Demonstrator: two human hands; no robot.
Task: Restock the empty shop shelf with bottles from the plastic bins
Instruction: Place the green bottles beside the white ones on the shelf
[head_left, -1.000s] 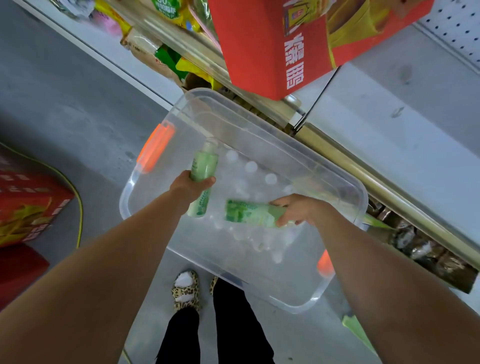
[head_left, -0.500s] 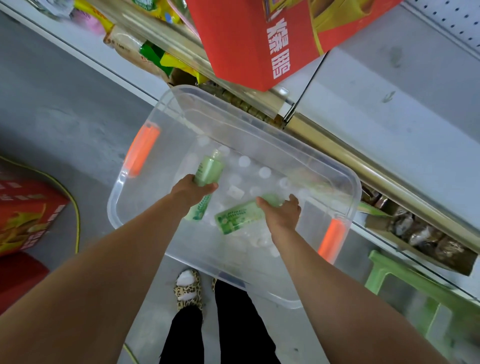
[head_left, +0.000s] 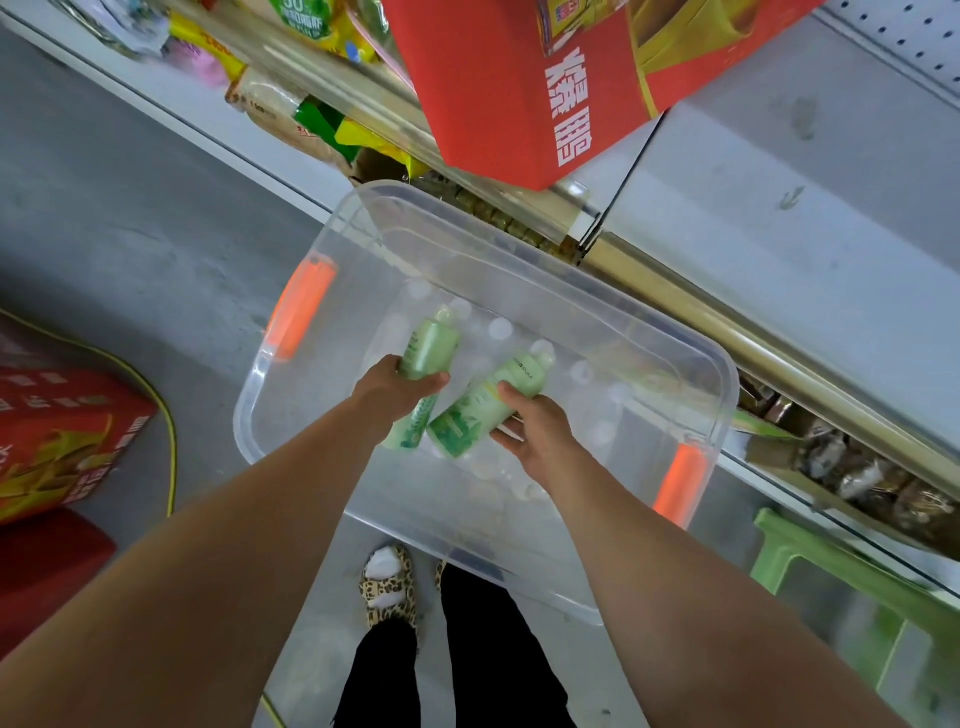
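Bottle (head_left: 470, 415) newly cap-up; grey shop floor (head_left: 130, 234).

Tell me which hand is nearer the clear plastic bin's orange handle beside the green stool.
Right. The right hand is left of that orange handle; the left hand is farther left.

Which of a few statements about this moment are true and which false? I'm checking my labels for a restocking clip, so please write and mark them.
1. The left hand grips a green bottle. True.
2. The right hand holds nothing. False: it grips a second green bottle.
3. The clear bin has an orange handle at each end. True.
4. Both bottles stand on the shelf. False: both are held over the bin.
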